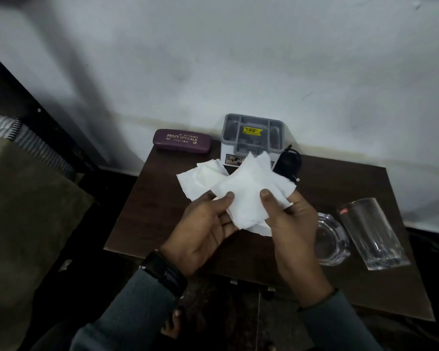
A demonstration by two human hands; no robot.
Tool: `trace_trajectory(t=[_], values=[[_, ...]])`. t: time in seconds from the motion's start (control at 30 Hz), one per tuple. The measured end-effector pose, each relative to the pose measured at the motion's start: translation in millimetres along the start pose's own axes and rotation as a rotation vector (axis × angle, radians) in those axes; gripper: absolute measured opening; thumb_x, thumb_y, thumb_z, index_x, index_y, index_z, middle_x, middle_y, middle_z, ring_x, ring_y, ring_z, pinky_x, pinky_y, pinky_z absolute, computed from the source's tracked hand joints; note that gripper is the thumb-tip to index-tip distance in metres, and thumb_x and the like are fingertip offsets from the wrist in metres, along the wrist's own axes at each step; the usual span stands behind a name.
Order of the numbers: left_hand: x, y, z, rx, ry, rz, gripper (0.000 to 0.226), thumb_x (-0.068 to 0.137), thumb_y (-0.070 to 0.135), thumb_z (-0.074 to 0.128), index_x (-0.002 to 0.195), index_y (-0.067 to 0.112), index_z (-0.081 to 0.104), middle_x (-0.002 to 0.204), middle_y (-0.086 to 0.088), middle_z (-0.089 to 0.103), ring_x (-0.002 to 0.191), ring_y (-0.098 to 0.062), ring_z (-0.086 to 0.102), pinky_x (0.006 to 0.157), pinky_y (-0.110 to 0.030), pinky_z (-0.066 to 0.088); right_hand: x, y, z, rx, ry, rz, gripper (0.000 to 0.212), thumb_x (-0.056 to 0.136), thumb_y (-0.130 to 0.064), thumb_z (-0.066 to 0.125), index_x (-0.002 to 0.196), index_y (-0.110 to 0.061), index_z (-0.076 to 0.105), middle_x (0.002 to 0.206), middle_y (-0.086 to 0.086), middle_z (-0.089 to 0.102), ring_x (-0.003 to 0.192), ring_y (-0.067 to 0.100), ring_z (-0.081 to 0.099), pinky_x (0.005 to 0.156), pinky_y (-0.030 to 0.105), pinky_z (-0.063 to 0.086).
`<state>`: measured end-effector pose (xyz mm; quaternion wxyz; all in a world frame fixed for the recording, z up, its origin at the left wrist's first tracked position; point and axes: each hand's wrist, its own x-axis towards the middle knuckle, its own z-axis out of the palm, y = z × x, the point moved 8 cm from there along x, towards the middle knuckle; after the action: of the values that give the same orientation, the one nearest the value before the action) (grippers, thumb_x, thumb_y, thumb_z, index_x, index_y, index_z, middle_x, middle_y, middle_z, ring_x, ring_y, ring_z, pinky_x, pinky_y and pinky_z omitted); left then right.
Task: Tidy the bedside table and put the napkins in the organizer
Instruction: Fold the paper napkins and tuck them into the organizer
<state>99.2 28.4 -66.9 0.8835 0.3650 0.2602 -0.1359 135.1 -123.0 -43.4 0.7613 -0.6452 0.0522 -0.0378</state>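
Both hands hold the napkins (241, 196) above the bench (147, 214): left hand (203, 231) pinches the near-left edge, right hand (289, 219) pinches the right side, thumbs on top. The sheets are fanned and loose, not squared. The organizer (251, 138) stands upright straight ahead by the wall, just beyond the napkins. Neither hand is clearly nearer. Next, probably stack them and push forward.

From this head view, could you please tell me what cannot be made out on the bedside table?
Head view only.
Inside the organizer: compartments dark, too small.
Its front label: mostly covered by napkins.
Napkin count: sheets overlap between left hand and right hand.
The black cable: partly behind the napkins.
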Motion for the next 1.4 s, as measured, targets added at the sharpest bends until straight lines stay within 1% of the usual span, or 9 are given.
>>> trace_trajectory(t=[0.1, 0.2, 0.27, 0.43, 0.6, 0.73, 1.07, 1.23, 1.4], values=[[4, 5, -5, 0.003, 0.073, 0.065, 0.036, 0.106, 0.005, 0.050, 0.141, -0.001, 0.057, 0.128, -0.023, 0.072, 0.107, -0.032, 0.074, 0.082, -0.042, 0.065, -13, -24, 22, -0.353, -0.251, -0.328, 0.045, 0.084, 0.012, 0.064, 0.111, -0.021, 0.078, 0.131, -0.008, 0.071, 0.128, 0.006, 0.062, 0.110, 0.030, 0.049], [3, 7, -5, -0.043, 0.059, 0.041, 0.053, 0.108, 0.041, 0.045, 0.135, -0.001, 0.064, 0.126, -0.023, 0.073, 0.105, -0.032, 0.075, 0.091, -0.043, 0.061, -28, -20, 39, -0.662, -0.443, -0.429, 0.038, 0.084, -0.008, 0.075, 0.121, -0.018, 0.075, 0.150, -0.010, 0.057, 0.142, 0.003, 0.047, 0.117, 0.027, 0.040], [2, 7, -4, -0.036, 0.053, 0.024, 0.065, 0.104, 0.057, 0.044, 0.132, 0.002, 0.066, 0.128, -0.022, 0.072, 0.114, -0.034, 0.073, 0.095, -0.043, 0.061, -35, -15, 42, -0.732, -0.499, -0.354, 0.045, 0.088, -0.034, 0.075, 0.131, -0.023, 0.070, 0.157, -0.016, 0.047, 0.148, 0.000, 0.036, 0.121, 0.028, 0.035], [3, 16, -15, 0.194, 0.201, 0.185, 0.047, 0.101, 0.012, 0.063, 0.146, 0.011, 0.051, 0.133, -0.018, 0.070, 0.122, -0.038, 0.068, 0.103, -0.053, 0.055, -23, -20, 28, -0.361, -0.335, -0.181, 0.054, 0.091, -0.039, 0.073, 0.141, -0.027, 0.060, 0.148, -0.018, 0.057, 0.137, 0.000, 0.052, 0.110, 0.028, 0.048], [2, 19, -9, 0.485, 0.209, 0.305, 0.054, 0.104, 0.018, 0.060, 0.150, 0.029, 0.034, 0.127, -0.003, 0.065, 0.109, -0.014, 0.070, 0.088, -0.031, 0.059, -7, 5, 20, -0.346, -0.285, 0.123, 0.025, 0.092, -0.025, 0.077, 0.114, -0.036, 0.072, 0.107, -0.017, 0.079, 0.099, 0.003, 0.074, 0.093, 0.037, 0.062], [5, 14, -2, 0.668, 0.106, 0.368, 0.060, 0.106, 0.007, 0.053, 0.153, 0.030, 0.024, 0.111, 0.015, 0.061, 0.084, 0.019, 0.067, 0.071, -0.005, 0.051, -7, 15, 14, -0.245, -0.241, 0.259, 0.042, 0.086, -0.018, 0.083, 0.124, -0.030, 0.069, 0.100, -0.004, 0.082, 0.092, 0.018, 0.079, 0.085, 0.048, 0.064], [4, 22, 9, 0.811, -0.048, 0.451, 0.070, 0.102, 0.021, 0.063, 0.150, 0.048, 0.021, 0.117, 0.018, 0.076, 0.108, -0.002, 0.071, 0.091, -0.026, 0.056, 15, 2, 2, -0.358, -0.423, 0.353, 0.065, 0.080, -0.005, 0.086, 0.134, -0.026, 0.058, 0.097, 0.005, 0.082, 0.089, 0.024, 0.080, 0.075, 0.045, 0.066], [2, 45, -3, 0.591, 0.158, 0.522, 0.056, 0.096, 0.029, 0.072, 0.141, 0.041, 0.039, 0.119, 0.020, 0.076, 0.106, 0.006, 0.069, 0.091, -0.026, 0.048, 77, -58, -23, -0.380, -0.045, 0.028, 0.033, 0.080, -0.008, 0.086, 0.109, -0.017, 0.073, 0.093, 0.001, 0.082, 0.081, 0.015, 0.079, 0.067, 0.033, 0.065], [1, 46, -11, 0.514, 0.236, 0.489, 0.046, 0.095, 0.020, 0.073, 0.126, 0.045, 0.050, 0.107, 0.014, 0.080, 0.105, -0.001, 0.072, 0.098, -0.035, 0.051, 119, -98, -17, -0.455, 0.298, -0.333, 0.059, 0.082, -0.020, 0.078, 0.138, -0.015, 0.058, 0.071, 0.000, 0.071, 0.073, 0.011, 0.069, 0.085, 0.032, 0.060]])
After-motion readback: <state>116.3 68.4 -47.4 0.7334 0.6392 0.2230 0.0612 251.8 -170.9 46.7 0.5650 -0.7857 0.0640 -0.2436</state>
